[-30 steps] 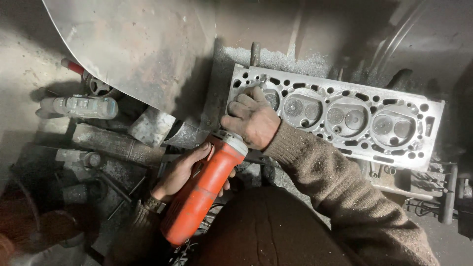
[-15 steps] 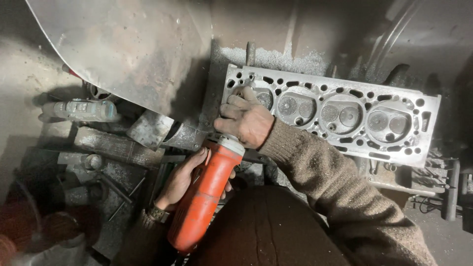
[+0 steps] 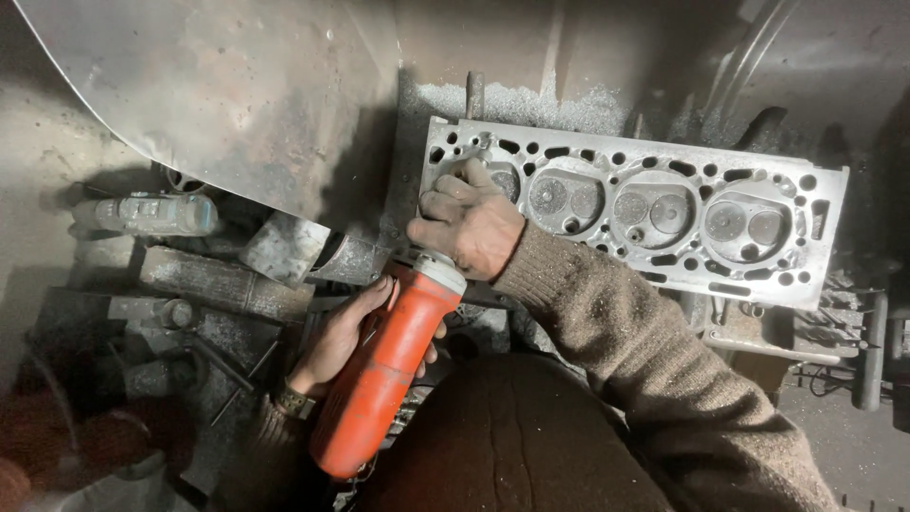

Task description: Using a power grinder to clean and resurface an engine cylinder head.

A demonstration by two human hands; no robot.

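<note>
Hands are both busy at frame centre: left hand (image 3: 346, 332) grips the orange plastic-bodied angle grinder (image 3: 384, 374), right hand (image 3: 469, 223) closes over its head on the grey metal cylinder head (image 3: 654, 223). Grinder seems heavy, stiff; best held at body and front.

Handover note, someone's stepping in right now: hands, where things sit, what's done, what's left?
Left hand: wrapped around the body of the orange grinder, nose pointing at the cylinder head.
Right hand: gripping the grinder's front end, pressed on the head's left end, over the first chamber.
Head lies face up, four chambers showing, the other three uncovered.
Done: cannot tell; the face looks grey and dusty all along.
Left: probably the chambers to the right, judging by the hand's place.
</note>
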